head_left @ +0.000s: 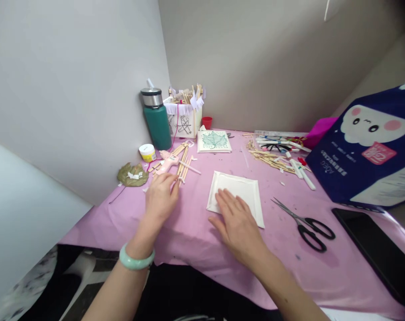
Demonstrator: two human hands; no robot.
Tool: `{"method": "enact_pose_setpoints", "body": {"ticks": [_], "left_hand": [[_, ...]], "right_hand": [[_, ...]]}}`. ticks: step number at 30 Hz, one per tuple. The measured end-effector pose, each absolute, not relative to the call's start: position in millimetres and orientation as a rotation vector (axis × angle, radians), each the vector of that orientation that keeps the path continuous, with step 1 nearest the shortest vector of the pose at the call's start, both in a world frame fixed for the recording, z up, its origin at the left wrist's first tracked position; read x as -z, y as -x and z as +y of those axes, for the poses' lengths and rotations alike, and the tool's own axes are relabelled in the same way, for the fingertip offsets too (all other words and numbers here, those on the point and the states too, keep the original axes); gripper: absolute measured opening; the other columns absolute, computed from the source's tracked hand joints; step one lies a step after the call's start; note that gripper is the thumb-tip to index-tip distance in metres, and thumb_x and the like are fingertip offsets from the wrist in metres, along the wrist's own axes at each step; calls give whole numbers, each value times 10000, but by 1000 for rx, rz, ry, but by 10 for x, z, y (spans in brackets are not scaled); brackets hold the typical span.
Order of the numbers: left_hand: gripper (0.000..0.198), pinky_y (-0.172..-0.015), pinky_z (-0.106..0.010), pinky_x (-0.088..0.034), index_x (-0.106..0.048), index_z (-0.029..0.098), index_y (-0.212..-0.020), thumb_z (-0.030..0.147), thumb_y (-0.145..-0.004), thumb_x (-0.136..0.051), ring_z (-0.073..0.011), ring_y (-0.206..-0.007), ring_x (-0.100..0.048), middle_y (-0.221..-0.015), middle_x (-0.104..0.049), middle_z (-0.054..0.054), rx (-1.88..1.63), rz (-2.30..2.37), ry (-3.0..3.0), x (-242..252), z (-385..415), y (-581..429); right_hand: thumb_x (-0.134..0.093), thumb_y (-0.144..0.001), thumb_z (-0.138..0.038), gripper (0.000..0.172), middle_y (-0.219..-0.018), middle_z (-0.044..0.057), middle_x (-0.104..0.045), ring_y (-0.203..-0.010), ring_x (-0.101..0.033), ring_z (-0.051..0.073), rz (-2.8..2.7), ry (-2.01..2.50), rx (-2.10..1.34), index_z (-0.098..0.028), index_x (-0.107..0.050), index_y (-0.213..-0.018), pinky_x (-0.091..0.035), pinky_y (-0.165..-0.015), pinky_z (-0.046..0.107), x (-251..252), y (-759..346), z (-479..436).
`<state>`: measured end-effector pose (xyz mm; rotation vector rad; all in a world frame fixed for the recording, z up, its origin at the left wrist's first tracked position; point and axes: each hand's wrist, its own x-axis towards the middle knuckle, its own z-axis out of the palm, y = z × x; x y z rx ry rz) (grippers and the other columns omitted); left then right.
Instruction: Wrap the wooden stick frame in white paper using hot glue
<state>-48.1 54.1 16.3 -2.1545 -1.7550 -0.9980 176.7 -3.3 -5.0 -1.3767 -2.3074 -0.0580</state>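
Observation:
My right hand (234, 218) lies spread on a square white fabric-covered panel (245, 189), covering its lower left part. My left hand (161, 194) is at the near end of a bundle of thin wooden sticks (185, 167), fingers curled together; what they pinch, if anything, is too small to make out. Just beyond that hand a pink glue gun (168, 161) rests by the sticks, with a pale glue stick at its back. Black-handled scissors (302, 223) lie partly open to the right of the panel.
Behind stand a green bottle (157, 122), a decorated box of sticks (185, 120) and a leaf-printed panel (214, 141). A yellow-white jar (147, 153) and dried leaf (133, 174) sit left. Right are loose sticks (269, 159), markers (300, 171), a phone (372, 249) and a blue package (366, 147).

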Motion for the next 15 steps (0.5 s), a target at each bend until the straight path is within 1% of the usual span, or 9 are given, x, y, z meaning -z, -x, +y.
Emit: {"method": "enact_pose_setpoints", "body": {"ticks": [2,5,7,8,9,10,12,14,15], "left_hand": [[228,-849,-437,-453,-673,163,-1006,219,-817,-557,-286,-969,-565,-1010,-654,-122,860,-1800,2023,-167,667,561],[229,-812,-467,-457,-672,141,-983,234,-796,-579,-318,-958,-562,-996,-648,-158,802,-1850,1952,-252,797,591],[213,-827,-444,-469,-671,149,-978,240,-826,-554,-285,-944,-585,-986,-666,-132,965,-1806,2042,-404,764,495],[205,-841,-411,-479,-668,166,-987,237,-846,-536,-248,-934,-602,-996,-676,-101,1110,-1736,2134,-509,694,417],[202,-838,-368,-494,-662,188,-1001,232,-868,-516,-206,-909,-619,-1008,-683,-69,1270,-1658,2230,-625,586,331],[186,-821,-338,-508,-662,202,-992,227,-870,-524,-181,-885,-632,-998,-689,-46,1401,-1554,2303,-743,443,249],[161,-807,-338,-522,-670,244,-943,186,-847,-554,-173,-860,-644,-896,-699,-3,1580,-1324,2318,-938,93,135],[247,-741,-398,-547,-661,308,-1013,192,-818,-564,-201,-810,-645,-849,-689,4,1676,-1136,2277,-1014,-257,123],[293,-742,-452,-545,-643,346,-1074,238,-819,-547,-231,-842,-641,-873,-688,-5,1598,-1248,2283,-993,-400,152]], "right_hand": [[-462,-927,-413,575,-1436,196,-410,-1364,-321,296,-2298,1370,113,-39,-428,-1363,-284,-1094,526,70,-1816,-20],[-499,-909,-415,541,-1417,194,-438,-1344,-351,310,-2353,1313,117,-60,-485,-1317,-307,-1077,535,91,-1894,-20],[-492,-916,-381,472,-1403,191,-456,-1335,-358,313,-2255,1313,146,-74,-524,-1273,-323,-1064,531,76,-1950,-16],[-485,-922,-356,430,-1383,189,-477,-1319,-375,313,-2174,1316,161,-82,-541,-1248,-337,-1051,526,54,-1984,-9],[-479,-925,-329,385,-1347,184,-510,-1286,-411,308,-2094,1315,165,-95,-559,-1220,-362,-1028,518,21,-2024,-3],[-476,-926,-302,341,-1299,175,-547,-1237,-457,298,-2021,1309,157,-113,-573,-1192,-393,-995,504,-24,-2071,-2],[-464,-926,-253,280,-1213,144,-597,-1138,-526,271,-1895,1285,124,-155,-586,-1159,-438,-934,473,-152,-2186,-36],[-427,-938,-221,275,-1180,118,-609,-1106,-547,252,-1767,1256,130,-192,-582,-1163,-443,-926,461,-321,-2324,-147],[-397,-949,-218,295,-1197,116,-596,-1121,-541,252,-1699,1247,169,-201,-569,-1188,-429,-946,472,-412,-2397,-233]]}}
